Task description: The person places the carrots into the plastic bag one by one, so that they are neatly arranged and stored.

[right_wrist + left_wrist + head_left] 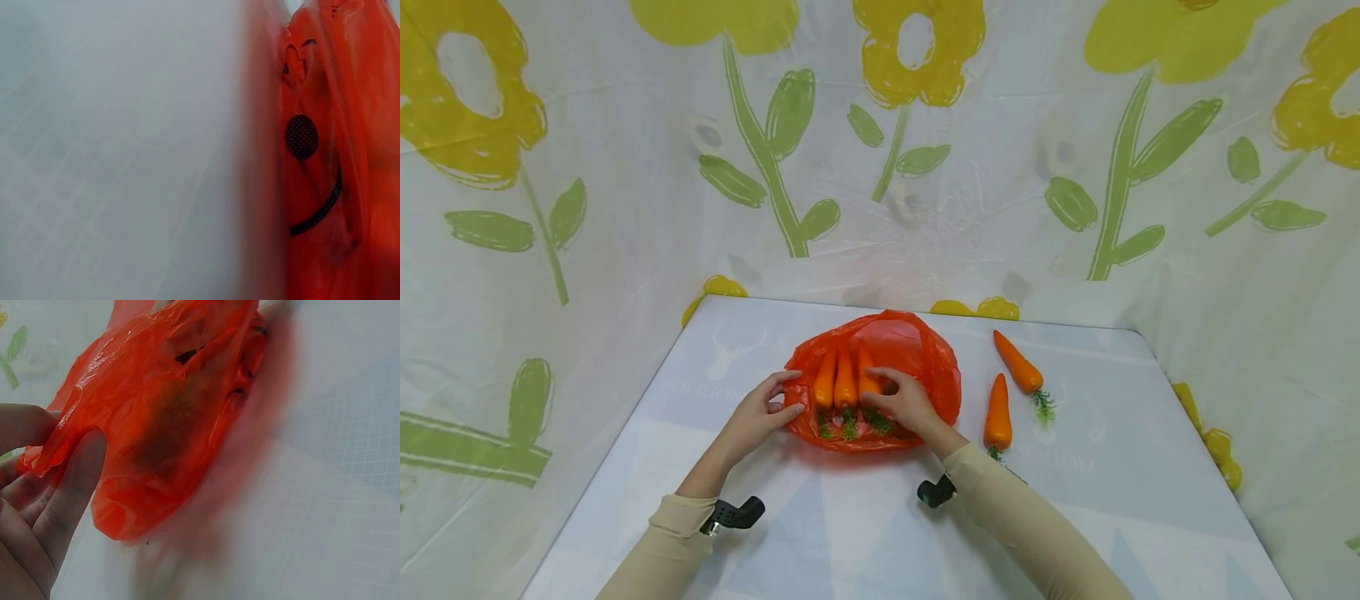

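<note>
Nearby, two carrots (998, 412) (outside bag (942, 367)).

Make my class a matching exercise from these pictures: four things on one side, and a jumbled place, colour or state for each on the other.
Things
1. Left hand
2. Right hand
3. Two loose carrots
4. Sleeves

Descriptions
A. Lying on the table, to the right of the red bag
B. Beige
C. Pinching the red bag's edge
D. At the rightmost carrot in the bag

Right pairs: 1-C, 2-D, 3-A, 4-B
</note>
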Motion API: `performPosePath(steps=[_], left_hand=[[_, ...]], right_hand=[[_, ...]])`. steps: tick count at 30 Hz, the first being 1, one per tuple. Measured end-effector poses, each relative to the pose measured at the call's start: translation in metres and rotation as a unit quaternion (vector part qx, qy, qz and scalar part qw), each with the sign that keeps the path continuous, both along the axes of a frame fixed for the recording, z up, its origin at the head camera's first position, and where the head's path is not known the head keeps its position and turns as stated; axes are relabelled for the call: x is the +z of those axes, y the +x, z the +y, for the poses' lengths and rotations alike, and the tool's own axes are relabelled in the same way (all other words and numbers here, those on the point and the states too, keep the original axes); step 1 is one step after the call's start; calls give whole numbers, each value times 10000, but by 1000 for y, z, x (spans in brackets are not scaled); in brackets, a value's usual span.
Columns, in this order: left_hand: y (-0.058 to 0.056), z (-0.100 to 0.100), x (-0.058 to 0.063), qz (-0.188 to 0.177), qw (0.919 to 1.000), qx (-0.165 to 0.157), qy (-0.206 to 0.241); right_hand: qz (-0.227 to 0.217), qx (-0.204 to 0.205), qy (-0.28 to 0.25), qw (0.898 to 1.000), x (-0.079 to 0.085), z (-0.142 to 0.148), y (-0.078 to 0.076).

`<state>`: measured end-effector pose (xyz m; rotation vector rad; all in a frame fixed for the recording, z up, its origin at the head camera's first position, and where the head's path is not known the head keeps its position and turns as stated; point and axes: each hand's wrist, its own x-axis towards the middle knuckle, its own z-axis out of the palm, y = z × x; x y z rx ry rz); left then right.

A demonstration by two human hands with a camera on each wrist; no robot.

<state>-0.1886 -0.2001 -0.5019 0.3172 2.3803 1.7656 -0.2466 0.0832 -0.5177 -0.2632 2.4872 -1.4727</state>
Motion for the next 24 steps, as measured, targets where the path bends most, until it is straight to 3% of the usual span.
performPosePath(steps=[8,24], left_hand=[[0,0,1,-6,10000,22,12],[1,1,4,-103,9998,103,-94]], right_hand=[[227,99,-14,9997,3,4,4],[261,317,-263,9988,11,16,17]])
